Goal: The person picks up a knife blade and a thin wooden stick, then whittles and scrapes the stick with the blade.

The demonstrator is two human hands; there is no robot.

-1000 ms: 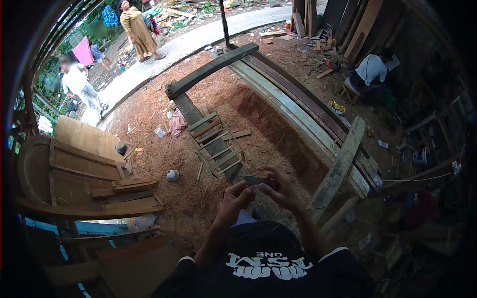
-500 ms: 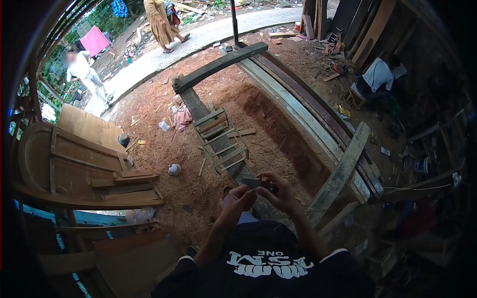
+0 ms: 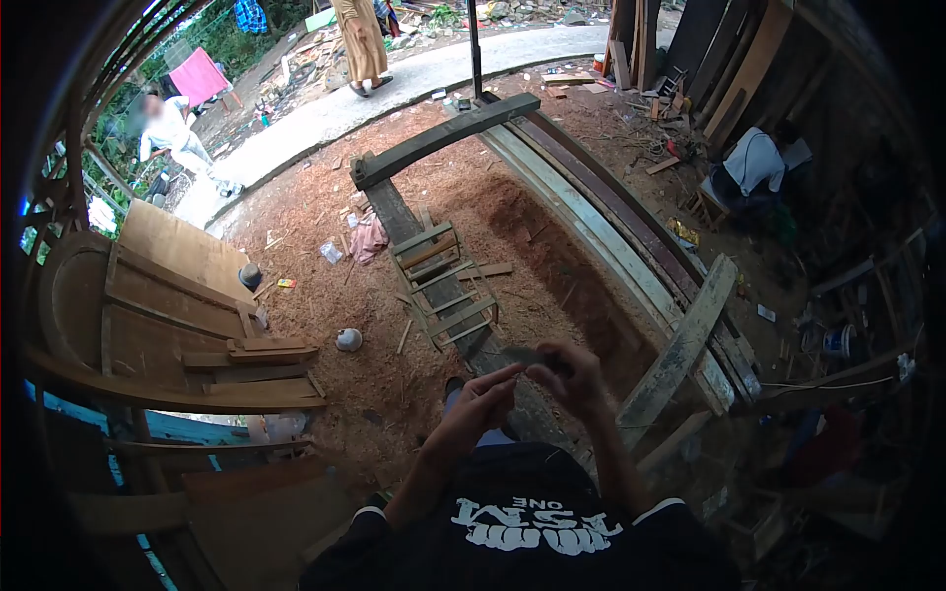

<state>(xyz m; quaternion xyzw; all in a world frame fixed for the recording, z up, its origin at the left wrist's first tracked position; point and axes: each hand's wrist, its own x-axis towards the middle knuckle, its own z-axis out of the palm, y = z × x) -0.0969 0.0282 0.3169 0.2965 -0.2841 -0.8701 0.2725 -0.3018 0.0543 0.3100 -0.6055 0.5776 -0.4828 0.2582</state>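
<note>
A small dark, flat blade-like piece (image 3: 522,355) is in my right hand (image 3: 572,376), whose fingers are closed round its right end. My left hand (image 3: 486,399) is beside it, index finger stretched toward the piece and the other fingers curled; whether it pinches anything is too small to tell. Both hands are in front of my chest, above a long worn plank (image 3: 537,409). Farther along that plank lies a small slatted wooden frame (image 3: 445,286).
Long painted boards (image 3: 601,231) run along the right, with a slanted beam (image 3: 680,345) across their near end. Wooden panels (image 3: 177,305) stand at left. One person (image 3: 754,163) sits at right; two others (image 3: 363,44) (image 3: 177,133) are near the path (image 3: 296,123).
The view has shifted, so the surroundings sit farther right. My left index finger has stretched out from a pinch by the dark piece. The person in the long tan garment has moved along the path.
</note>
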